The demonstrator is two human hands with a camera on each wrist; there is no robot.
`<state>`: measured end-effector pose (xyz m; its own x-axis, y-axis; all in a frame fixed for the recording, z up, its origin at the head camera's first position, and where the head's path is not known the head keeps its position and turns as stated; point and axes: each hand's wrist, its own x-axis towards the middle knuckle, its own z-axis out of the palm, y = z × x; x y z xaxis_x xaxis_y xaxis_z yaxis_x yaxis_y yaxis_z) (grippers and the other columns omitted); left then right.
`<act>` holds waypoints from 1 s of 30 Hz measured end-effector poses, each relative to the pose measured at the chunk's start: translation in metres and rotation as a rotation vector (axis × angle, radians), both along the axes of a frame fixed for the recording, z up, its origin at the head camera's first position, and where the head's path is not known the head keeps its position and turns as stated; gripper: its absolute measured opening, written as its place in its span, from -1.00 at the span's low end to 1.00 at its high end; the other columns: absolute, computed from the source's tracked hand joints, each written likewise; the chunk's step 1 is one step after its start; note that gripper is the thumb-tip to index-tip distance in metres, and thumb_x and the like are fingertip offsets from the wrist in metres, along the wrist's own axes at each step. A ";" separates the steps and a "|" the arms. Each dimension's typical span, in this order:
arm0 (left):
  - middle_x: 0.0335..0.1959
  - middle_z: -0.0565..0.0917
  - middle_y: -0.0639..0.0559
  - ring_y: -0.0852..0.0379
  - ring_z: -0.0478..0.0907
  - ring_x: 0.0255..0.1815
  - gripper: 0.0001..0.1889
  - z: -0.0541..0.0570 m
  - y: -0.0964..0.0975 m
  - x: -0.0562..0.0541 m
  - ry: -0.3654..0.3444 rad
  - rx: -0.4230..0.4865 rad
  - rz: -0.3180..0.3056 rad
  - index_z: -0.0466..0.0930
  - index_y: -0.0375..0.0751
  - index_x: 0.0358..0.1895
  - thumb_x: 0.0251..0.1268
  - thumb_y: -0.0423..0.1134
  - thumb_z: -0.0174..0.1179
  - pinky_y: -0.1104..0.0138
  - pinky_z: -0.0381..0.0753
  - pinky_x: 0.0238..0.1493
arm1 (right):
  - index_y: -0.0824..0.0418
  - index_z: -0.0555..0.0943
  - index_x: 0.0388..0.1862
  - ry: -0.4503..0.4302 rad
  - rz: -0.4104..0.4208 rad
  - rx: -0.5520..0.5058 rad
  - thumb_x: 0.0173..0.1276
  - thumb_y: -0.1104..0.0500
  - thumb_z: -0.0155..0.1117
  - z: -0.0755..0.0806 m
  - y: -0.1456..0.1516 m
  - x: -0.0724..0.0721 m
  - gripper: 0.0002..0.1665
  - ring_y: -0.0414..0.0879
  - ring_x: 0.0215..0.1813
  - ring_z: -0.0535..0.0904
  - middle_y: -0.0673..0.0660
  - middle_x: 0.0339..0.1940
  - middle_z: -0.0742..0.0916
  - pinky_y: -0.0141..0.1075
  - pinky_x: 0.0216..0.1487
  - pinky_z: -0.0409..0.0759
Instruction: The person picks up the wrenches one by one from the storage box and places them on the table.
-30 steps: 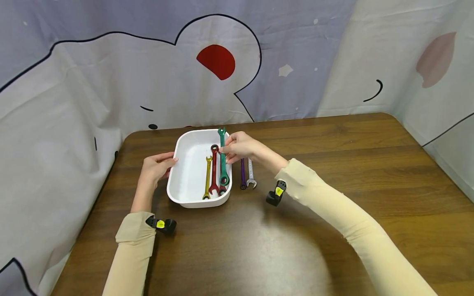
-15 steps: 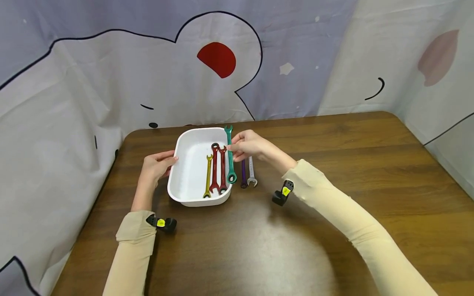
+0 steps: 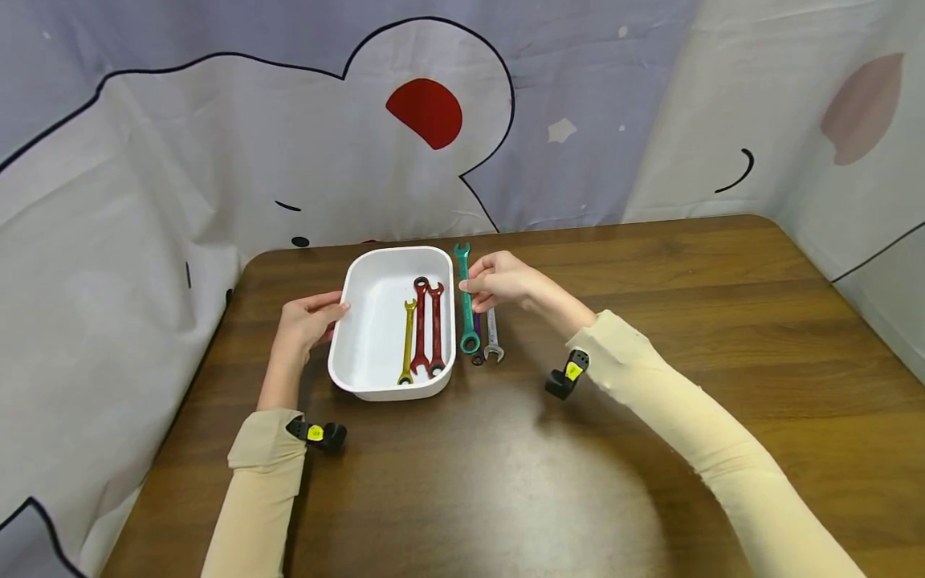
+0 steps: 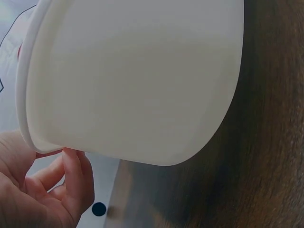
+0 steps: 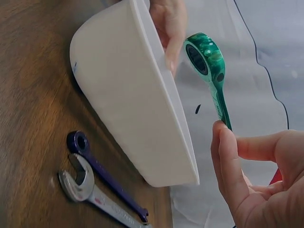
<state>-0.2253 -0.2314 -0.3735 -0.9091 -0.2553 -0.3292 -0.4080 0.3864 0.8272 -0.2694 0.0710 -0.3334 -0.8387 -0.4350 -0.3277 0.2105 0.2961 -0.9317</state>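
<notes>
My left hand (image 3: 307,323) grips the left rim of a white plastic tub (image 3: 390,394), thumb over the edge and fingers beneath it in the left wrist view. Inside the tub lie a yellow wrench (image 3: 408,341) and two red wrenches (image 3: 420,325), side by side toward the right wall. My right hand (image 3: 502,282) pinches a green ratcheting combination wrench (image 3: 466,301) by its middle, raised just outside the tub's right rim. In the head view it overlaps a purple wrench (image 5: 109,175) on the table. Alongside that one is a silver wrench (image 5: 90,190).
The brown wooden table (image 3: 614,385) spreads out to the right and in front of the tub. A printed cloth (image 3: 289,144) hangs behind its back edge. Each wrist wears a small black camera, such as the right one (image 3: 567,375).
My right hand has carried the green wrench rightward, from over the red wrenches in the tub to beyond its right rim. My left hand keeps its grip on the tub.
</notes>
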 end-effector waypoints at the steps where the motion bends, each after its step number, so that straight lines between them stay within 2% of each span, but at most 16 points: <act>1: 0.24 0.52 -0.12 0.29 0.49 -0.21 -0.49 0.000 0.000 0.000 0.000 0.001 0.000 0.44 -0.10 0.32 0.34 -0.07 0.19 0.45 0.58 -0.16 | 0.36 0.38 -0.14 -0.001 0.001 -0.002 0.36 0.33 0.17 0.000 0.002 0.000 -0.81 -0.20 -0.56 0.56 0.04 -0.53 0.59 -0.42 -0.43 0.64; 7: 0.24 0.53 -0.13 0.34 0.49 -0.25 -0.49 0.001 0.001 0.001 -0.002 0.007 -0.002 0.43 -0.10 0.33 0.34 -0.08 0.18 0.43 0.59 -0.14 | 0.37 0.38 -0.12 -0.001 -0.009 0.012 0.36 0.33 0.17 -0.004 0.010 -0.002 -0.79 -0.20 -0.56 0.56 0.03 -0.51 0.58 -0.42 -0.43 0.64; 14: 0.23 0.51 -0.12 0.28 0.47 -0.23 -0.49 0.001 0.002 0.002 -0.011 0.002 0.008 0.44 -0.09 0.32 0.33 -0.07 0.19 0.47 0.56 -0.21 | 0.37 0.36 -0.11 -0.019 -0.005 0.017 0.36 0.33 0.15 -0.009 0.016 -0.002 -0.79 -0.21 -0.56 0.56 0.03 -0.53 0.59 -0.41 -0.42 0.65; 18: 0.22 0.52 -0.11 0.33 0.48 -0.26 -0.49 0.002 0.002 0.002 -0.004 0.008 0.004 0.44 -0.09 0.32 0.33 -0.07 0.19 0.42 0.58 -0.14 | 0.41 0.37 -0.09 -0.021 -0.006 0.025 0.36 0.33 0.15 -0.013 0.020 -0.004 -0.77 -0.21 -0.57 0.56 0.02 -0.54 0.58 -0.41 -0.42 0.65; 22: 0.22 0.51 -0.11 0.38 0.49 -0.30 -0.49 0.002 0.002 0.002 0.004 0.012 -0.006 0.44 -0.10 0.33 0.34 -0.07 0.18 0.39 0.59 -0.09 | 0.42 0.37 -0.08 -0.040 -0.009 0.045 0.37 0.33 0.15 -0.019 0.024 -0.006 -0.77 -0.21 -0.57 0.56 0.02 -0.54 0.58 -0.41 -0.42 0.65; 30: 0.24 0.52 -0.13 0.36 0.49 -0.27 -0.49 0.000 0.001 0.002 -0.003 0.009 -0.007 0.43 -0.09 0.33 0.34 -0.07 0.18 0.45 0.59 -0.16 | 0.41 0.37 -0.07 -0.080 -0.047 0.061 0.37 0.33 0.15 -0.032 0.032 -0.010 -0.76 -0.21 -0.58 0.56 0.03 -0.55 0.58 -0.44 -0.44 0.63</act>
<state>-0.2228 -0.2304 -0.3733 -0.9097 -0.2461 -0.3345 -0.4082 0.3813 0.8294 -0.2791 0.1028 -0.3659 -0.8275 -0.3733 -0.4194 0.2987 0.3397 -0.8918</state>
